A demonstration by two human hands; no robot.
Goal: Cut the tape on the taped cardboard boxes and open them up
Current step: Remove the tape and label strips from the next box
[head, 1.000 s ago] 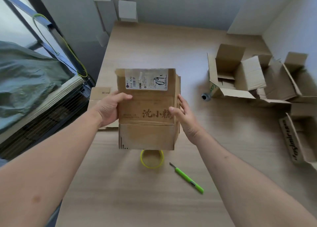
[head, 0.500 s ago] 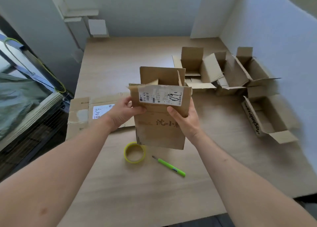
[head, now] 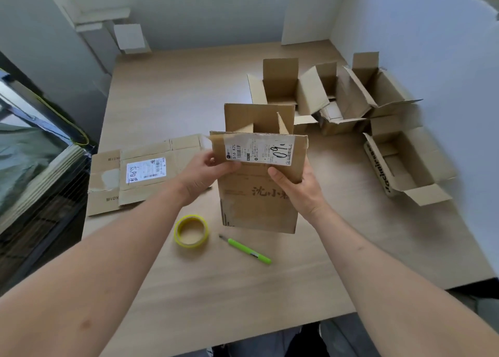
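Change since earlier frames: compared with a second ago, the cardboard box (head: 259, 192) is being held higher and upright, its top flaps are now being folded open, and the opened boxes at the right are being seen nearer the middle of the view
Head view, held box: the box is being held above the table (head: 243, 289), its far flap standing up and its near flap, bearing a white shipping label (head: 259, 151), being folded down toward the person
Head view, left hand: the left hand (head: 206, 173) is being kept at the left edge of the near flap, which is being pinched between its curled fingers and thumb
Head view, right hand: the right hand (head: 295, 186) is being wrapped round the right side of the box, thumb pressed on the front face under the label, the other fingers being hidden behind the cardboard
Head view, tools: a yellow tape roll (head: 191, 231) is being left flat on the table just below the box, and a green utility knife (head: 247, 249) is being left beside it to the right, apart from both hands
Head view, other cardboard: a flattened box (head: 140, 173) with its own label is being left on the table at the left, partly behind the left hand
Head view, opened boxes: several opened boxes (head: 348, 100) are being kept at the far right of the table, flaps spread, near the wall
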